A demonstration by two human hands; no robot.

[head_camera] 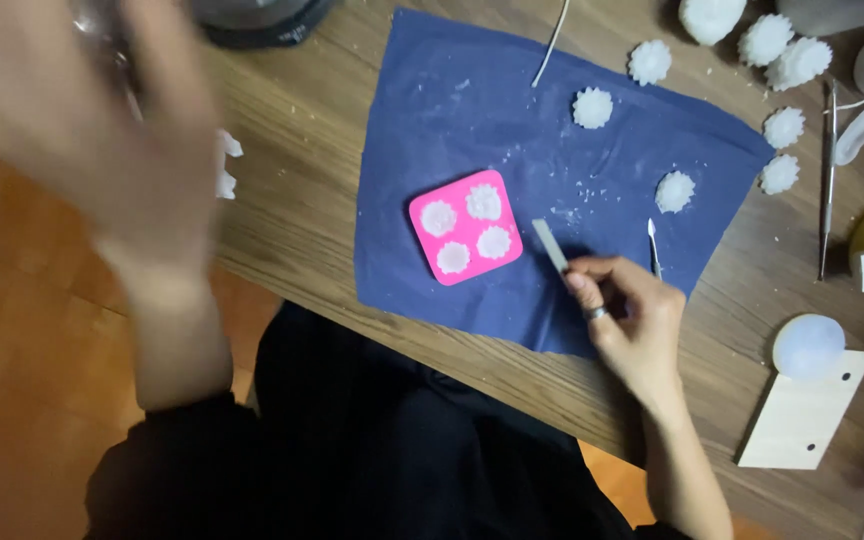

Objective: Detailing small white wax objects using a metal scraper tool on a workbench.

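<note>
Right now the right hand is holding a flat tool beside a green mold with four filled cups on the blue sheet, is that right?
Not quite: the mold is pink, not green. The head view shows the right hand holding a flat tool beside it on the blue sheet, with all four cups filled.

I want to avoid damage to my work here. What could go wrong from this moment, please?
1. The right hand holds a thin flat tool close to the pink mould; a slip could scratch the white casts in it.
2. The left hand is raised and blurred, so nothing steadies the mould; it may slide on the blue sheet.
3. Loose white flower pieces lie near the right hand and could be knocked.
</note>
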